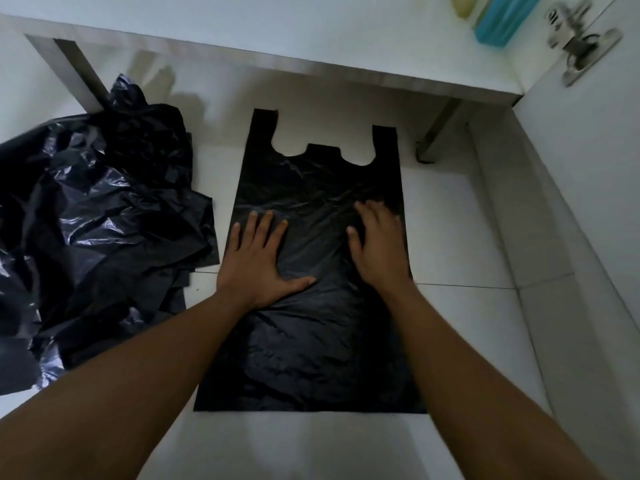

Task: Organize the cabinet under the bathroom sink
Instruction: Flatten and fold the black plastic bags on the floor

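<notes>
**Black plastic bag pressed flat on the floor**

Thin black plastic made up the vest-style carrier bag (pixel 311 341). It lay spread flat on the white tiled floor (pixel 467 237), its two handle loops pointing away from the person toward a white shelf board (pixel 311 46). The left hand (pixel 258 263) rested palm down on the bag's left side, fingers straight and spread, thumb out across the film. The right hand (pixel 379 244) pressed on the right side, fingers apart and slightly bent at the tips. Neither hand gripped anything.

Judging by its creases and sheen, the bag would be nearly weightless, limp and slippery. It would likely slide on the tile and spring out of a fold. It was best pinned with a flat palm while an edge or a handle loop was pinched and drawn over.

As a container it looked empty, its layers lying flush. Just beside it on the left sat a crumpled heap of more black bags (pixel 104 216), none visibly holding anything. A teal container (pixel 504 24) stood on the shelf board; its contents could not be seen.
</notes>
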